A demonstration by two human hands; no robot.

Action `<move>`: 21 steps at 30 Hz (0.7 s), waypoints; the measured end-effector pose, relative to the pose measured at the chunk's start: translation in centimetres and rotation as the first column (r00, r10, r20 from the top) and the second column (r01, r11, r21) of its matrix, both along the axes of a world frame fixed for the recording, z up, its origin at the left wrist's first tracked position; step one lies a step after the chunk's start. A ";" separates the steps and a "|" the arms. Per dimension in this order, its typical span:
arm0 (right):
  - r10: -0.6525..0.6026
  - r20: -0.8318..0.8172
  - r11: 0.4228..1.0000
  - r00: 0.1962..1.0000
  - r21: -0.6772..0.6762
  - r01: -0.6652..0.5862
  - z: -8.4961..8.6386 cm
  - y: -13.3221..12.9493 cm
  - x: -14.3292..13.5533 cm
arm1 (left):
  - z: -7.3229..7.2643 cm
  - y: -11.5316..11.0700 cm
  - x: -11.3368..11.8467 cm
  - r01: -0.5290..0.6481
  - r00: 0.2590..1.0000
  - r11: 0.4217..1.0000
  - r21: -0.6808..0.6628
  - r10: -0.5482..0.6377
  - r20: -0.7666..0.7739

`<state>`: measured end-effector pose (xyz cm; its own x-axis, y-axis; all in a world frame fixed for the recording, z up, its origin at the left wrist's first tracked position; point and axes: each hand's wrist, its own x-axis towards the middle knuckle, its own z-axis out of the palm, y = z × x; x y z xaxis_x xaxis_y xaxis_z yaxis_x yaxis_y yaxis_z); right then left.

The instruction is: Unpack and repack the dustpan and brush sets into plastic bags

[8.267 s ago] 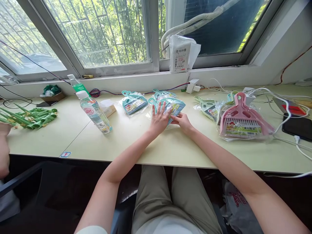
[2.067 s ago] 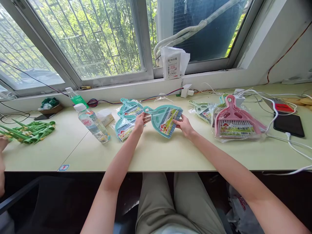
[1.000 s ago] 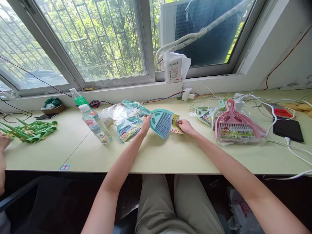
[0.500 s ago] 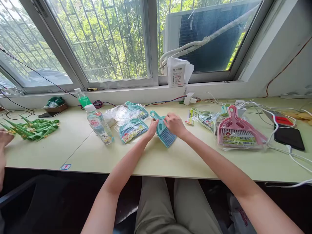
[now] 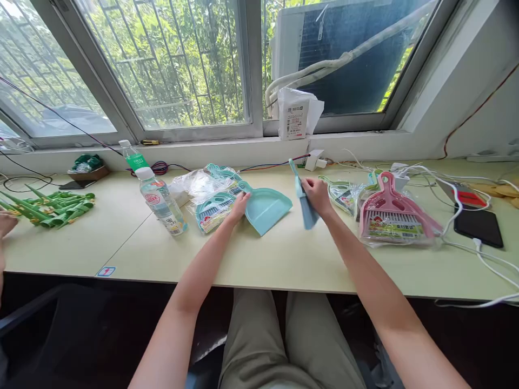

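My left hand (image 5: 240, 205) is closed on the handle of a mint-green dustpan (image 5: 268, 208), whose pan points toward the lower right over the table. To its right, my right hand (image 5: 316, 195) grips a matching small hand brush (image 5: 305, 202), held upright on edge with its blue-grey bristles downward. The brush is apart from the dustpan and slightly blurred. Just left of my left hand lies a green brush set (image 5: 215, 210) with a printed label, beside crumpled clear plastic wrapping (image 5: 193, 188).
Two bottles, one clear (image 5: 162, 202) and one green-labelled (image 5: 133, 156), stand left. Right are a bagged pink dustpan set (image 5: 391, 213), green sets (image 5: 343, 194), a phone (image 5: 478, 226) and white cables. Green woven leaves (image 5: 52, 208) lie far left, near another person's hand (image 5: 6, 222).
The brush has come away from the dustpan. My right hand has moved right with the brush, while my left hand keeps the dustpan and has shifted slightly left.
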<state>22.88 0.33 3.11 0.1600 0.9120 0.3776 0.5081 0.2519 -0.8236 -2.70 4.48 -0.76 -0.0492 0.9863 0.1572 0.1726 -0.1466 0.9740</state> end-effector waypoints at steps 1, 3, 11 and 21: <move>-0.085 0.178 0.996 0.980 -0.006 0.087 -0.1 0.0 0.9 | 0.2 0.1 -0.7 0.009 0.997 1.000 0.003 -0.009 -0.075; -0.139 0.521 0.978 0.842 -0.063 0.200 -0.9 0.0 2.2 | 0.5 0.0 -1.5 0.019 0.974 0.999 0.034 -0.011 -0.226; -0.122 0.720 0.957 0.683 -0.097 0.273 -4.3 1.6 5.6 | 1.3 -1.7 -0.5 -0.048 0.600 0.972 0.229 0.211 -0.772; -0.178 0.777 0.978 0.604 0.071 0.198 -4.1 0.9 5.2 | 0.9 -1.5 -0.8 0.016 0.480 0.977 0.211 0.177 -0.859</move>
